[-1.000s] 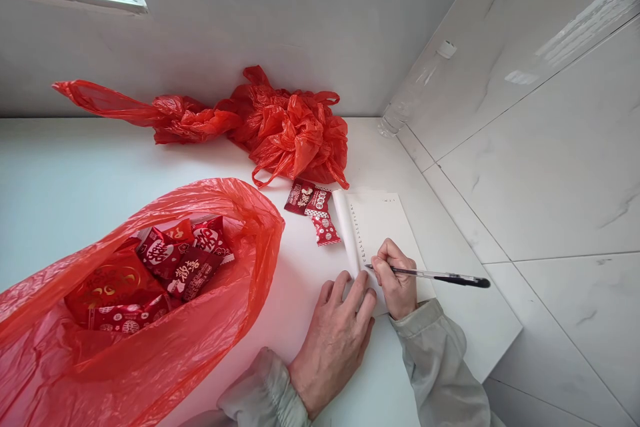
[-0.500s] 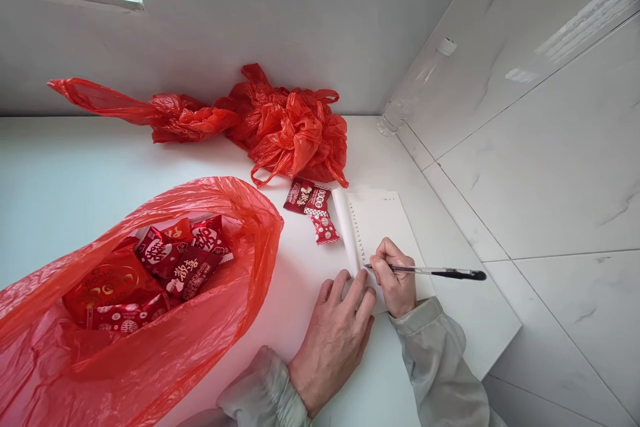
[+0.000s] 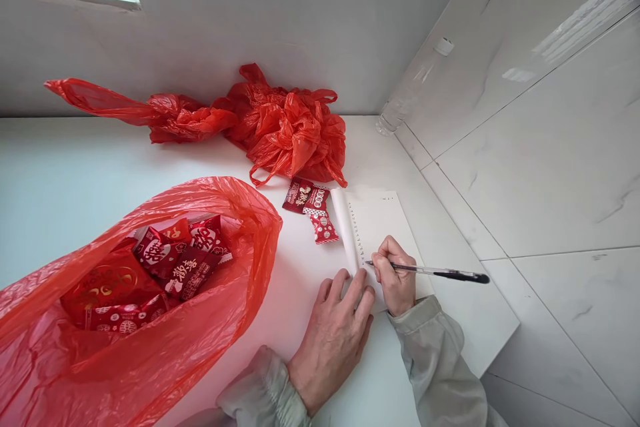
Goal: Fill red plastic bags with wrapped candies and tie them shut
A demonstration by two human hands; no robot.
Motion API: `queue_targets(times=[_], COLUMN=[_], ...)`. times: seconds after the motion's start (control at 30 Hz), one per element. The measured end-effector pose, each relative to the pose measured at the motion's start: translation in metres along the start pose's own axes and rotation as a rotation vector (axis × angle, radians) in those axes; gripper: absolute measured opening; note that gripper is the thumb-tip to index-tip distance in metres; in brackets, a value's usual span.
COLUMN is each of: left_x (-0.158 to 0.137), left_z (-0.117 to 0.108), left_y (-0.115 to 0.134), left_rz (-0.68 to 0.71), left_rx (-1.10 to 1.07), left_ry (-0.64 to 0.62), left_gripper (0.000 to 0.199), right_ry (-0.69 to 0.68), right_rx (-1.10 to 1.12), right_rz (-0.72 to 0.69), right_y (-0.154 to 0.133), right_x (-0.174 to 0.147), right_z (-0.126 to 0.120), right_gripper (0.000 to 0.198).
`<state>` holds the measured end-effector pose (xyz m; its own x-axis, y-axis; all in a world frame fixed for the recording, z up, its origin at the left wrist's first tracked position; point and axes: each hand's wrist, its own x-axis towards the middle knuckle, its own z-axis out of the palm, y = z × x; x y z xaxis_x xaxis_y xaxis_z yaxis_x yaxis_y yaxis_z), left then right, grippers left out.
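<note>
My right hand [image 3: 395,275] is closed round a black-and-clear pen [image 3: 435,271], its tip at the page of a white notepad [image 3: 395,220]. A column of small marks runs down the page's left side near the turned-back leaf. My left hand [image 3: 337,330] lies palm down, fingers stretched out and a little apart, with its fingertips on the pad's lower left edge. Left of the pad lie several candies in red wrappers [image 3: 325,227]. An open red plastic bag [image 3: 260,260] holds more wrapped candies [image 3: 190,270].
Crumpled red plastic bags [image 3: 295,130] lie against the grey wall at the back of the white table [image 3: 60,160]. A clear bottle [image 3: 393,113] with a white cap stands in the back right corner. Marble-look tiles [image 3: 560,180] border the right side.
The pen's tip has shifted slightly right and up along the page, and its rear end has swung a little right and down. My left hand stays in place.
</note>
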<state>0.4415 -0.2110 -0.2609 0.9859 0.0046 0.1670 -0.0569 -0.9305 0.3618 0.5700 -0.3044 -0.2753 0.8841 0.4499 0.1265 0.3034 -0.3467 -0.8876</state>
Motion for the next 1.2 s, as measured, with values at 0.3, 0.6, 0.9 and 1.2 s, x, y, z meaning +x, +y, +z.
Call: queue_targets(times=[0.3,0.6,0.9,1.2], left_x=[0.000,0.000,-0.002,-0.006], left_z=[0.001,0.002,0.001,-0.001], left_y=[0.001,0.000,-0.001,-0.006], left_rz=[-0.005,0.002,0.005,0.124], left_rx=[-0.003,-0.007,-0.161,-0.192], left_ry=[-0.005,0.018,0.108,0.412], left_gripper=[0.022,0.023,0.024,0.014], right_ry=[-0.036,-0.018,0.042,-0.043], right_rx=[-0.055,0.200,0.588,0.060], right_rz=[-0.032,0.082,0.306,0.176], right_y=[-0.003,0.000,-0.005,-0.005], right_x=[0.002,0.003,0.024,0.024], right_z=[0.000,0.000,-0.016,-0.018], right_gripper=[0.026,0.026,0.036,0.041])
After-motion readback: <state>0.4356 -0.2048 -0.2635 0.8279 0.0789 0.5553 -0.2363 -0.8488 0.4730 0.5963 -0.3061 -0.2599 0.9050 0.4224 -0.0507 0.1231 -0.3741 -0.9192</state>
